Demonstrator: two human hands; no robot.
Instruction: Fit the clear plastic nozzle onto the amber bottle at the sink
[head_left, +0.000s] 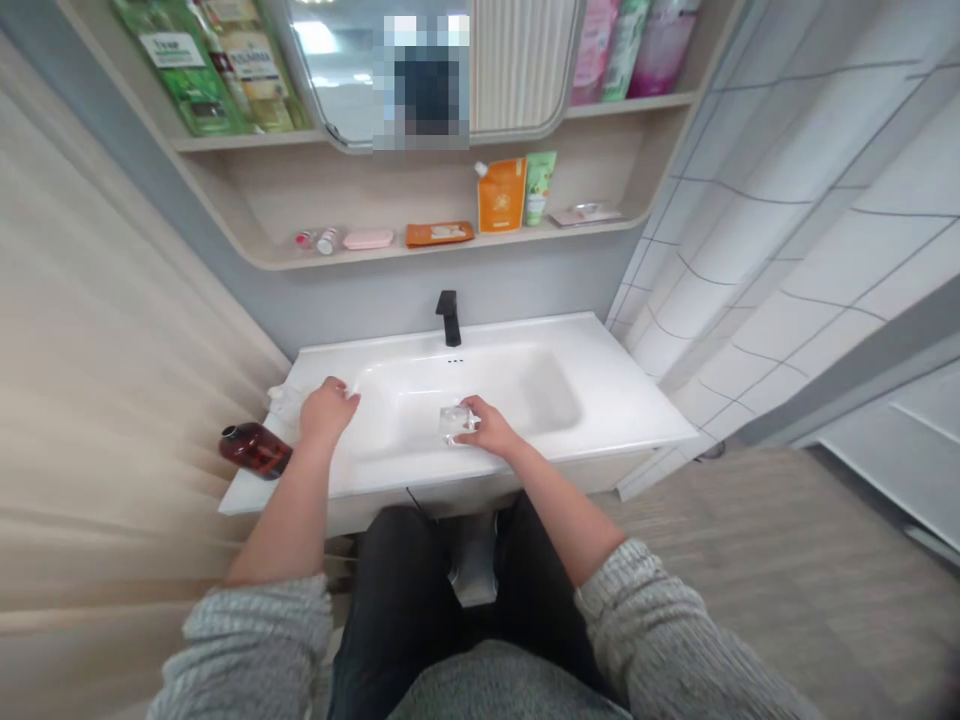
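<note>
Gripping a small clear glass cup [453, 424], the person's right hand [489, 425] has its fingers [471, 408] curled together around the cup's side. The cup sits within the bowl of a glossy white rectangular washbasin [540, 385], though whether it touches the bowl cannot be told. A slim matte black faucet [448, 318] stands behind the bowl, well apart from the cup. The left hand [326, 412] rests at the basin's left rim, its fingers bunched together; whether they pinch anything cannot be told. Just beside that hand lies a crumpled white tissue [285, 400], and near it a dark reddish-brown glass bottle [255, 450] with a black cap lies on its side at the counter's left end. Above the faucet, a curved pale wood shelf [592, 226] carries a squat orange pouch [501, 195], a green tube [540, 187] and a pink soap bar [367, 239]. White tiles with grey grout [765, 270] cover the wall to the right.
</note>
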